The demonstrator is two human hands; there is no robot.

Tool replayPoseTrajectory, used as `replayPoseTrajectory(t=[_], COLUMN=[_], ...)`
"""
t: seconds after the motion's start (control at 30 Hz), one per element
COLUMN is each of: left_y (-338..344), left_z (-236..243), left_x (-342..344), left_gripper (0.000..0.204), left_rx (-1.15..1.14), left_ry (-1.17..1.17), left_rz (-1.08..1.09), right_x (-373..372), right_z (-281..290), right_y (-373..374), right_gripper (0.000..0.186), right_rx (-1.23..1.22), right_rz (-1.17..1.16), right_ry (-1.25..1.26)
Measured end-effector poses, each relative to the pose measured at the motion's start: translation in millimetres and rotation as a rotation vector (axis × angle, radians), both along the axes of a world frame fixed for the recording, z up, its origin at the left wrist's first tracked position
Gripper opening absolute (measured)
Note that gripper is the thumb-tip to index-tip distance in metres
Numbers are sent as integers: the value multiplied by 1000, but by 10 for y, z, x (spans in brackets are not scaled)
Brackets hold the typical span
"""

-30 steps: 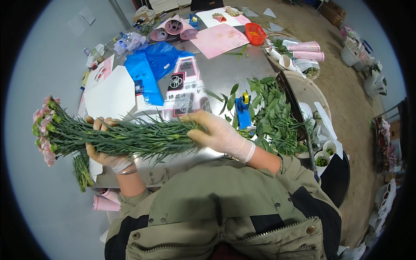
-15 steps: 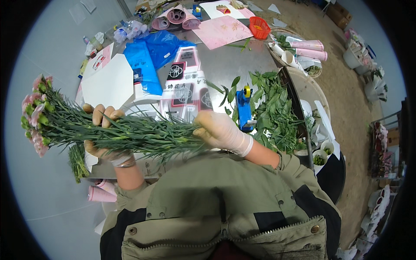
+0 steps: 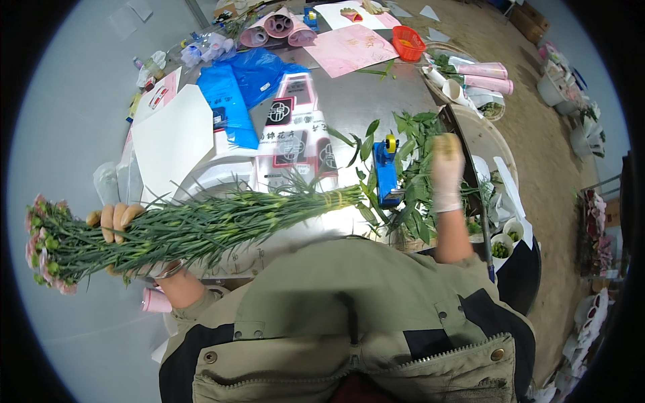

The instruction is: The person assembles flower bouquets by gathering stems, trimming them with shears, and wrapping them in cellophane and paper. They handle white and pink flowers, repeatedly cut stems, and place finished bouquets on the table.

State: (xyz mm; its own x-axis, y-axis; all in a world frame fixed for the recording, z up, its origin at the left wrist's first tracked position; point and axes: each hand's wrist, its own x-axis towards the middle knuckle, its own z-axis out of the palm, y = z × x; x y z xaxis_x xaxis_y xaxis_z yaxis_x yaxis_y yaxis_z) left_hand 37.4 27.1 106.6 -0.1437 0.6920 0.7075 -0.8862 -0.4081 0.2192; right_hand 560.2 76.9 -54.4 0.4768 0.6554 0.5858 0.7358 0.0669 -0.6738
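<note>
A long bunch of pink carnations lies across in front of me, blooms at the left, stem ends at the right with what looks like a yellowish band near them. My left hand, in a pale glove, is wrapped round the bunch just behind the flower heads. Away from the stems, my gloved right hand is closed above the right edge of a heap of stripped green leaves; what is in its fingers, if anything, is hidden. Between the stem ends and the heap stands a blue tape dispenser.
Printed wrapping sleeves, a blue plastic bag and white card sheets cover the table's left half. A pink sheet and a red basket are farther back. A dark raised edge bounds the table at right, beside a round bin.
My right hand has left the stems and moved right, over the leaf heap. The left hand has shifted slightly left and down with the bunch, baring the banded stem ends.
</note>
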Motion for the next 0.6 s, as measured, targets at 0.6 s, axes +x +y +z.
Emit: replayPoseTrajectory(t=[0.6], left_y=[62], left_z=[255], left_x=[501], left_gripper=[28], left_rx=[289], left_ry=[41], left_rz=[-317], right_x=[-1496], right_z=[996], right_y=[-551], right_gripper=[32], right_rx=[-330], right_rz=[1277], right_ry=[152])
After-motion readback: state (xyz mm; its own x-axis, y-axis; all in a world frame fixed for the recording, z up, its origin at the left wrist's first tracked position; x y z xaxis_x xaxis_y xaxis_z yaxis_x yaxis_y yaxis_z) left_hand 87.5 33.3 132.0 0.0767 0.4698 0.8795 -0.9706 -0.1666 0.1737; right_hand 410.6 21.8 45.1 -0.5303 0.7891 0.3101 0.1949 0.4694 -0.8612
